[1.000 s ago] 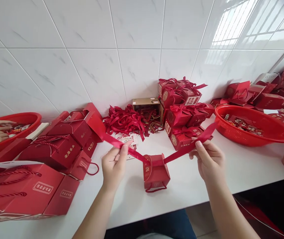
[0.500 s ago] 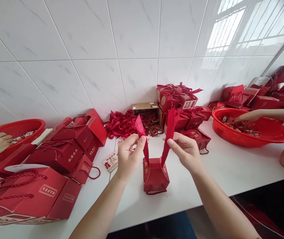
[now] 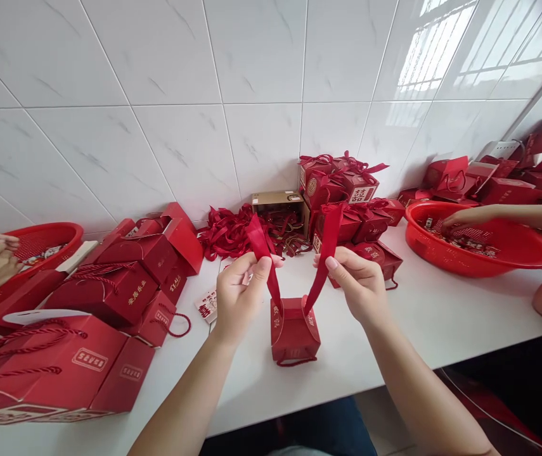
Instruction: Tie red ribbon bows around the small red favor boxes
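A small red box stands upright on the white table, with a dark red cord handle hanging at its near side. Two ends of a red ribbon rise from its top in a V. My left hand pinches the left ribbon end between thumb and fingers. The right end is pinched in my right hand. Both hands are above the box, one to each side, and do not touch it.
Red boxes are piled at the left, and tied boxes stand behind. Loose ribbons lie beside a cardboard box. Other people's hands are at the left basket and right basket.
My hands have moved slightly apart, spreading the ribbon ends wider. At the left, another person's hands have come up at the basket with a small item.
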{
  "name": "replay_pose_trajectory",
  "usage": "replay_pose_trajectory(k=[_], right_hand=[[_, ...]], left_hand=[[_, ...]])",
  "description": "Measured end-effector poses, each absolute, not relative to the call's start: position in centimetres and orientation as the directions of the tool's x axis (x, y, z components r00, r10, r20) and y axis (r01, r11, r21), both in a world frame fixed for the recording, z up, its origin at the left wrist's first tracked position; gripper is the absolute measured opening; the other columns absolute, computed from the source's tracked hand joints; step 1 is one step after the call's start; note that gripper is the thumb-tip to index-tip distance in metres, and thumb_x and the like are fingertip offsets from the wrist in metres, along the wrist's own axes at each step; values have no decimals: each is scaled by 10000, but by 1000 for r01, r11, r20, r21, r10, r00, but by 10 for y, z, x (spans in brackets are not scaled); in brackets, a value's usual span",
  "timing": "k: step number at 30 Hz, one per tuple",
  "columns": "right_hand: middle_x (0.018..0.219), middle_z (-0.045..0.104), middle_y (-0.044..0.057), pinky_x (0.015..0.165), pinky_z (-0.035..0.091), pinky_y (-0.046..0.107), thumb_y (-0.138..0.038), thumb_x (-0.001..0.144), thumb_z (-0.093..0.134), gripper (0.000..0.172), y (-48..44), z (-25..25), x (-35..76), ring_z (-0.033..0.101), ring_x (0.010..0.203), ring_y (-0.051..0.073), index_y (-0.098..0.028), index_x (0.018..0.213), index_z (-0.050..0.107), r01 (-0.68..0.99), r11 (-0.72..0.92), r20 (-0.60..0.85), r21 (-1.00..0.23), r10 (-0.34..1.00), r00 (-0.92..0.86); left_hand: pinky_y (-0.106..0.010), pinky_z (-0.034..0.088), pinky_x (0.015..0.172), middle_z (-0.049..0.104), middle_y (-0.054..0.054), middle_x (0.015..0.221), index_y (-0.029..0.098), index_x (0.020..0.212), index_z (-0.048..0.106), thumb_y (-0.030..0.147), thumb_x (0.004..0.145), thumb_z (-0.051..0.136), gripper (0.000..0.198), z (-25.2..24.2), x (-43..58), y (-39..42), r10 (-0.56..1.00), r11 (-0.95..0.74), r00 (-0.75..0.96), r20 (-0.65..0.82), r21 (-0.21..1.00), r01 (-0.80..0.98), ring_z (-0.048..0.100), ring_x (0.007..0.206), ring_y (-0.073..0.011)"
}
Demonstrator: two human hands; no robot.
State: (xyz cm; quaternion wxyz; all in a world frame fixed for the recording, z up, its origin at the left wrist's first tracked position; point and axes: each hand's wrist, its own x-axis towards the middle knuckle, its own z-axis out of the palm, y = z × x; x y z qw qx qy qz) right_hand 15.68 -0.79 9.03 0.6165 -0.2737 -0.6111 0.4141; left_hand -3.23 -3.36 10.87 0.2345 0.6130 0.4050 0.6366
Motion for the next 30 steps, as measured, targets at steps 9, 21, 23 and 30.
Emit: replay_pose_trajectory(k=[9, 21, 23, 30], right_hand=[[639, 668, -4, 382, 363, 218, -327, 838, 682, 181, -7, 96, 144, 441, 378, 64, -182, 931, 737, -197, 286, 322, -938, 927, -190], [724, 627, 4, 553, 466, 246, -321, 933, 594, 172, 3, 77, 162, 547, 605, 113, -209, 874, 710, -219, 469, 513, -856, 708, -486], [806, 658, 34, 641, 507, 284, -265, 954, 557, 162, 9, 76, 169, 597, 717, 146, -212, 920, 706, -146, 643, 611, -751, 595, -523], [973, 725, 77, 828, 543, 404, -175, 952, 525, 239, 12, 71, 164, 631, 952, 226, -257, 1086, 705, 130, 948, 826, -292, 318, -465]], left_hand=[[-257, 501, 686, 691, 4, 728, 197, 789, 598, 325, 878, 651, 166, 109, -29, -33, 860, -510, 93, 501, 845, 162, 656, 705, -140], [-232, 419, 604, 631, 54, 739, 261, 1050, 408, 216, 869, 596, 265, 105, -35, -37, 927, -258, 334, 170, 936, 241, 587, 680, -128], [-237, 426, 630, 616, 47, 754, 259, 1120, 424, 198, 883, 555, 278, 103, -39, -37, 927, -214, 345, 145, 962, 171, 582, 711, -127], [-277, 475, 713, 598, 31, 708, 221, 1121, 443, 269, 950, 471, 180, 94, -39, -33, 926, -200, 331, 181, 979, 27, 591, 702, -131]])
